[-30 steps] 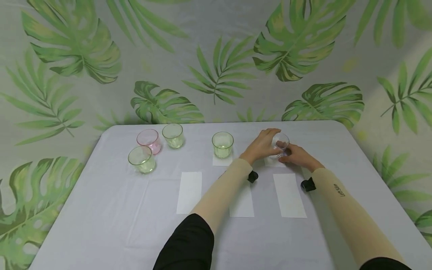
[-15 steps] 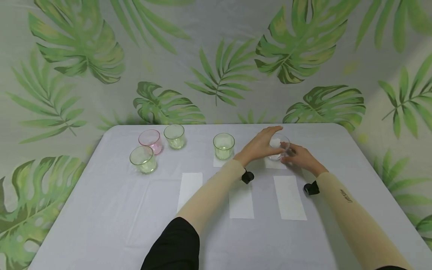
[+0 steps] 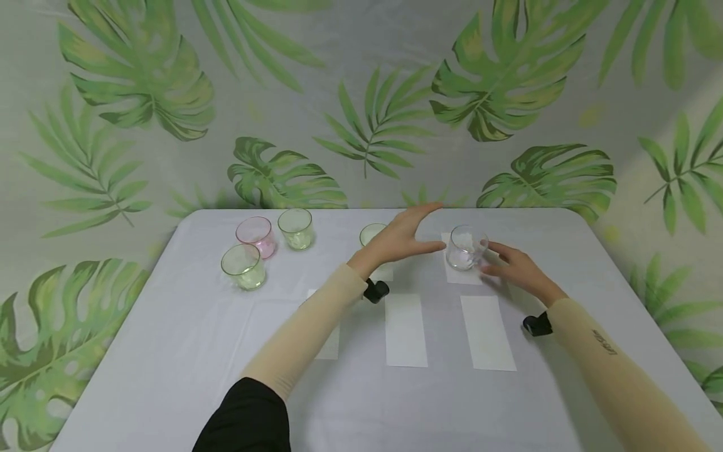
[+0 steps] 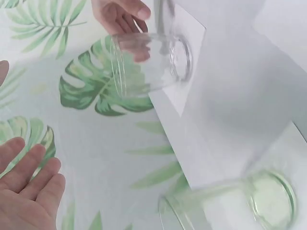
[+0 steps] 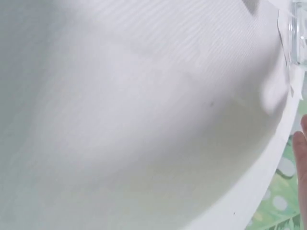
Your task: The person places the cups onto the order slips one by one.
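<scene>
A clear drinking glass (image 3: 465, 248) stands upright on a white paper sheet (image 3: 456, 276) at the back right of the table. My left hand (image 3: 398, 238) is apart from it, to its left, thumb and fingers spread with nothing between them. Close by the glass's right side is my right hand (image 3: 519, 269), fingers loosely extended; whether the fingertips touch the glass I cannot tell. Behind my left hand, a green glass (image 3: 371, 233) on another sheet is partly hidden; the left wrist view shows its base. Only fingers (image 5: 301, 163) show at the right wrist view's edge.
Two more green glasses (image 3: 243, 267) and a pink glass (image 3: 256, 237) stand together at the back left. In a front row lie white sheets, one in the middle (image 3: 405, 329), one at right (image 3: 488, 333), and one partly under my left arm. A leaf-patterned cloth hangs behind the table.
My left hand has let go of the clear glass and moved left, in front of the green glass. My right hand has drawn slightly right. The clear glass stays on its sheet.
</scene>
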`<state>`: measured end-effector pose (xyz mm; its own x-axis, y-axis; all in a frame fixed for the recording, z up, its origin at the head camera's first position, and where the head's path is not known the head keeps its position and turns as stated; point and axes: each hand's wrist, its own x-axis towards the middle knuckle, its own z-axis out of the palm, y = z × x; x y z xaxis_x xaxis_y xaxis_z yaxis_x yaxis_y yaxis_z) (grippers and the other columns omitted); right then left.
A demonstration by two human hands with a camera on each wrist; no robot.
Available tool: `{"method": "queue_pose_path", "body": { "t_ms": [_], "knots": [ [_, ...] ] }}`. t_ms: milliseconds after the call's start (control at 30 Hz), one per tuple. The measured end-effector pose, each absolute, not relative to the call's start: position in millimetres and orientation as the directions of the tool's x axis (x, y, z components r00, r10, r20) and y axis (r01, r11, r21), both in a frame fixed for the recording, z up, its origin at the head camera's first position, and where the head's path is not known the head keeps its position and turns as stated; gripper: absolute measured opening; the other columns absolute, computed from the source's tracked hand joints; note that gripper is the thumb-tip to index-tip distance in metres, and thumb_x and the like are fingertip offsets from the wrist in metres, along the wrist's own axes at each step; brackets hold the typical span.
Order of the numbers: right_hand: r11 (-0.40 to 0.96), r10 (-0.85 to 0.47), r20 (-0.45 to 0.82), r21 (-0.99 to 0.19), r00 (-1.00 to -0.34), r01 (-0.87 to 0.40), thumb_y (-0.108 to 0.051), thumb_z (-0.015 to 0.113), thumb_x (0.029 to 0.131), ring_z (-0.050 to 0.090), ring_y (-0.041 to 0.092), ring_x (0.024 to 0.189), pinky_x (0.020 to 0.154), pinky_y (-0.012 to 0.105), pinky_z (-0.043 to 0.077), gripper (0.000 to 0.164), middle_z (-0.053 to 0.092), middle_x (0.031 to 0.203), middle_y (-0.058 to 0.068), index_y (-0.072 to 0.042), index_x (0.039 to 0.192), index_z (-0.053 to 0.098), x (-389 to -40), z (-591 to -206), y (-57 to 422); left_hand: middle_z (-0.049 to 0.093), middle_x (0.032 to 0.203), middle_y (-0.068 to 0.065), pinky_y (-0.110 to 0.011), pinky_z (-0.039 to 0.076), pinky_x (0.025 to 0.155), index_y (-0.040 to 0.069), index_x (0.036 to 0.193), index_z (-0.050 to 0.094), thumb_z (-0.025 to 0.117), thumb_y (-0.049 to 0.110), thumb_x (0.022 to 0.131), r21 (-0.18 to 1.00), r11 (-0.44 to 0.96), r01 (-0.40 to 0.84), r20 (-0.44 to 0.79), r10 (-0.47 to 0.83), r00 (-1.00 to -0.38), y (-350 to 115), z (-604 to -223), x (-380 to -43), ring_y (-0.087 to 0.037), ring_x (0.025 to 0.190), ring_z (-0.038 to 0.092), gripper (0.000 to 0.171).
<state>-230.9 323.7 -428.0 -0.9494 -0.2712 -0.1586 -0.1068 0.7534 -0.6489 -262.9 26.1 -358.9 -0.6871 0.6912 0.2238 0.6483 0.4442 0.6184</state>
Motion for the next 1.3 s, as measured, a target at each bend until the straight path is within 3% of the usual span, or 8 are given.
{"method": "queue_pose_path", "body": {
  "t_ms": [267, 500, 767, 1300],
  "knots": [
    [0.747, -0.293, -0.112, -0.646, -0.949, -0.154, -0.026, 0.062, 0.094, 0.029, 0.056, 0.128, 0.104, 0.063, 0.027, 0.069, 0.024, 0.149, 0.032, 0.001, 0.148, 0.029, -218, -429, 340, 0.031, 0.152, -0.003, -0.038, 0.025, 0.112, 0.013, 0.150, 0.030, 0.067, 0.042, 0.089, 0.663, 0.457, 0.593, 0.241, 0.620, -0.747, -27, -365, -258, -0.018, 0.140, 0.024, 0.077],
    [0.737, -0.288, -0.084, -0.655, -0.954, -0.165, -0.027, 0.063, 0.093, 0.029, 0.056, 0.128, 0.103, 0.063, 0.027, 0.068, 0.025, 0.149, 0.030, -0.001, 0.148, 0.031, -204, -430, 353, 0.035, 0.150, -0.005, -0.043, 0.025, 0.112, 0.011, 0.149, 0.034, 0.070, 0.034, 0.088, 0.661, 0.472, 0.583, 0.303, 0.543, -0.783, -82, -376, -248, -0.022, 0.139, 0.027, 0.074],
    [0.716, -0.288, -0.105, -0.683, -0.952, -0.142, -0.027, 0.063, 0.094, 0.026, 0.057, 0.129, 0.101, 0.067, 0.026, 0.069, 0.023, 0.150, 0.029, -0.004, 0.150, 0.030, -190, -434, 362, 0.038, 0.148, -0.009, -0.049, 0.029, 0.108, 0.012, 0.148, 0.036, 0.071, 0.033, 0.087, 0.671, 0.540, 0.507, 0.285, 0.444, -0.850, -140, -387, -231, -0.027, 0.137, 0.031, 0.074],
    [0.679, -0.343, -0.040, -0.701, -0.938, -0.218, -0.023, 0.066, 0.092, 0.030, 0.054, 0.129, 0.099, 0.067, 0.027, 0.064, 0.032, 0.149, 0.021, -0.008, 0.147, 0.038, -167, -440, 352, 0.039, 0.146, -0.017, -0.058, 0.027, 0.106, 0.005, 0.145, 0.039, 0.078, 0.021, 0.081, 0.680, 0.646, 0.346, 0.258, 0.232, -0.938, -235, -399, -197, -0.037, 0.135, 0.031, 0.076]
  ]
}}
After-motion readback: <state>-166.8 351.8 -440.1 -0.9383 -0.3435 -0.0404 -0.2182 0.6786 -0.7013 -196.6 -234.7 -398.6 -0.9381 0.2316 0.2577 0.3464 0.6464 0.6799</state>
